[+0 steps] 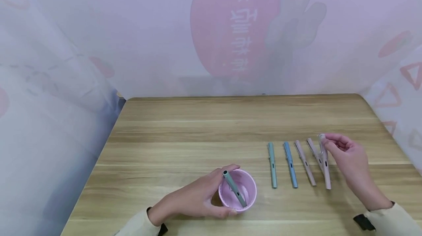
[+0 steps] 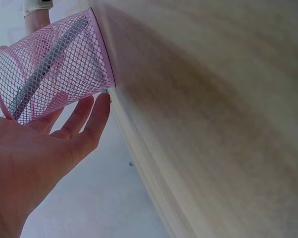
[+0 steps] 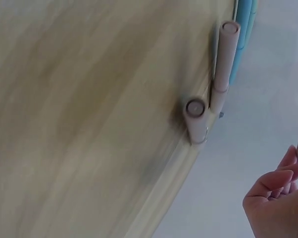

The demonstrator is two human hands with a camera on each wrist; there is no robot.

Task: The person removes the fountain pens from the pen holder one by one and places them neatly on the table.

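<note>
Head view: left hand (image 1: 194,199) cups its fingers round the pink mesh cup (image 1: 238,190) near the surface's (image 1: 197,126) near edge; a grey-green pen (image 1: 234,188) leans inside. Right hand (image 1: 349,159) pinches the far end of a pink pen (image 1: 325,166), rightmost of five.

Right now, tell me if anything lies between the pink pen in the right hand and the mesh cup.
Yes. The right hand pinches the rightmost pink pen at its top end. On the table between it and the pink mesh cup lie two more pink pens, a blue pen and a green pen. Above them nothing visible blocks.
</note>
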